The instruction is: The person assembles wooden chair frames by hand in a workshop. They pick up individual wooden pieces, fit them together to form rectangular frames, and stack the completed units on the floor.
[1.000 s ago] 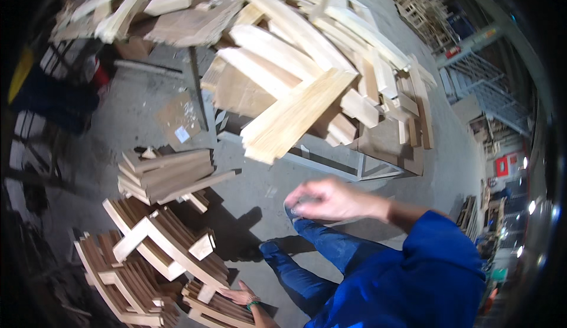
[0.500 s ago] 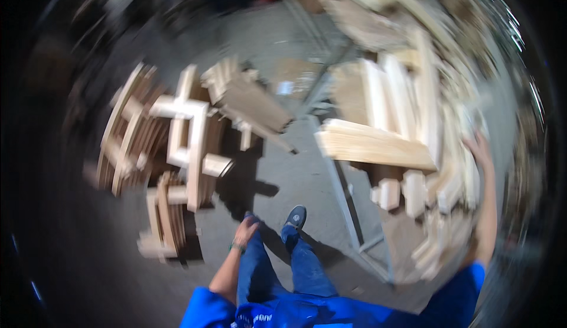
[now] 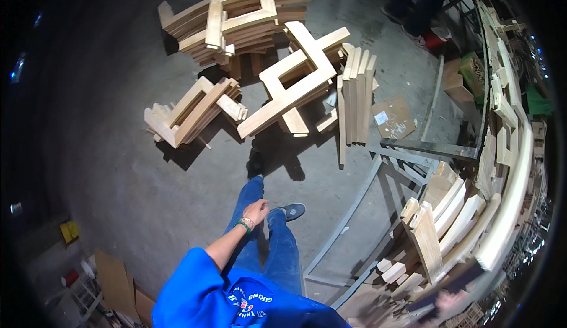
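We look down from head height through one wide fisheye.
From the left of two head-worn cameras, we face the concrete floor, with the wearer's blue shirt closest at our lower edge, wooden frames farther ahead toward the top, and straight edges bowing along our dark, rounded rim.
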A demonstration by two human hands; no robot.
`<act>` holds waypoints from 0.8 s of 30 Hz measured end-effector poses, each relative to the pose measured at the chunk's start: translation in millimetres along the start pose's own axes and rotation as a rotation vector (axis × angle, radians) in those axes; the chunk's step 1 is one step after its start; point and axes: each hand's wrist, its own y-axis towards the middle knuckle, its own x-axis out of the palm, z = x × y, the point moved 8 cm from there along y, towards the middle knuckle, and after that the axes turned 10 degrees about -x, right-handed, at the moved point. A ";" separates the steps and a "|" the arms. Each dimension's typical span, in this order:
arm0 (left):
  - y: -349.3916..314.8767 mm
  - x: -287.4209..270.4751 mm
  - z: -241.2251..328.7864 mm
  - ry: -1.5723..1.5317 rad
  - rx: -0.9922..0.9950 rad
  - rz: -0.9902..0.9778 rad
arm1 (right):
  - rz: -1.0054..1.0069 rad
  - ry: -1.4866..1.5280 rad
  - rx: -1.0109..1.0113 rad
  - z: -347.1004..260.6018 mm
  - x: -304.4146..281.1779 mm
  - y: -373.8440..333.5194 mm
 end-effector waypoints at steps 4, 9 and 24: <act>12.5 -23.1 -0.6 -0.101 -0.039 0.004 | -0.101 0.135 -0.364 -103.1 128.0 110.4; 28.5 -63.6 1.5 -0.315 0.023 0.007 | -0.169 0.182 -0.441 -183.3 322.8 253.6; 62.4 -122.4 -72.9 -0.375 -0.199 -0.054 | -0.371 0.037 -0.098 -194.3 543.5 360.7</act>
